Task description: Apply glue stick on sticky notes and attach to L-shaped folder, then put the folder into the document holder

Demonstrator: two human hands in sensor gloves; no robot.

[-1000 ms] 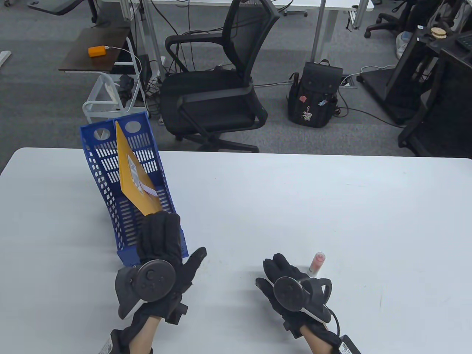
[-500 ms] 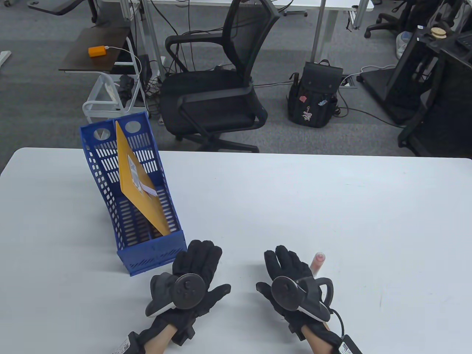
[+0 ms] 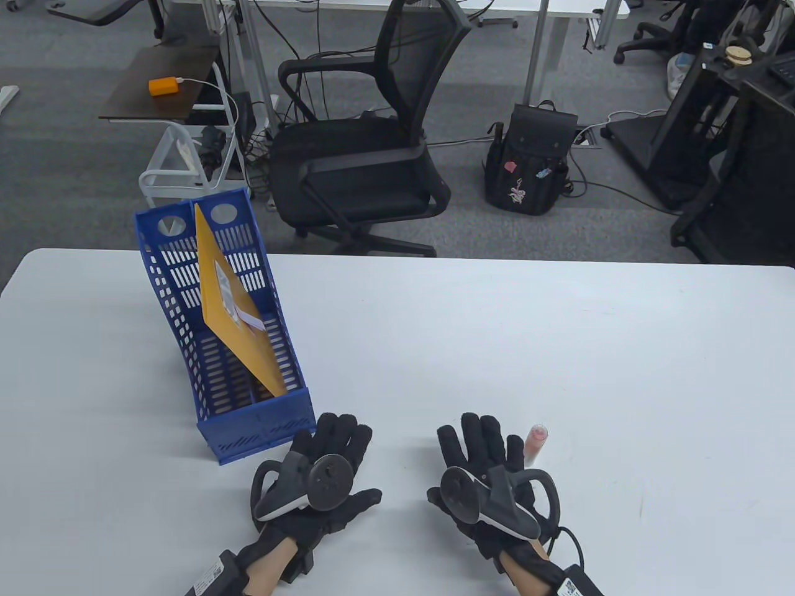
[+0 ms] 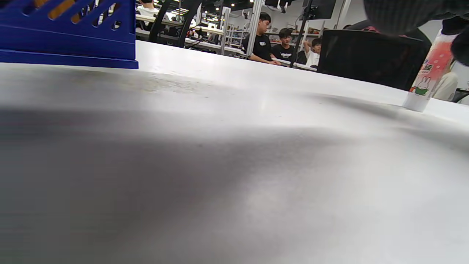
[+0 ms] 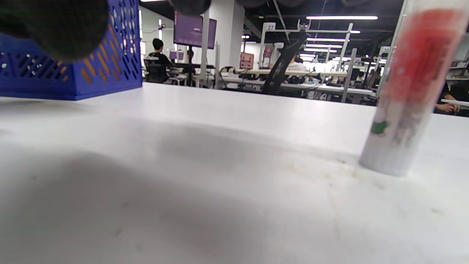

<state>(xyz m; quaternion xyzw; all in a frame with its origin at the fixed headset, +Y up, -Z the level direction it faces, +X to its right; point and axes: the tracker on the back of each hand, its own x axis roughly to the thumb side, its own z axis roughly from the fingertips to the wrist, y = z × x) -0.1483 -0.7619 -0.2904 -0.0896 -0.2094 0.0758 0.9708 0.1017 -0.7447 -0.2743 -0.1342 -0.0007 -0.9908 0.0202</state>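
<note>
The yellow L-shaped folder stands tilted inside the blue document holder at the table's left, with pale sticky notes on its face. My left hand lies flat on the table just right of the holder's front corner and holds nothing. My right hand lies flat too, fingers spread, empty. A pink-and-white glue stick stands upright beside the right hand's outer fingers; it also shows in the left wrist view and close up in the right wrist view.
The white table stretches away to the right and far side. Beyond its far edge stand a black office chair, a backpack and a small side table. People sit at desks far off in the wrist views.
My left hand let go of the folder, pulled back out of the holder and came down flat on the table. My right hand spread its fingers a little.
</note>
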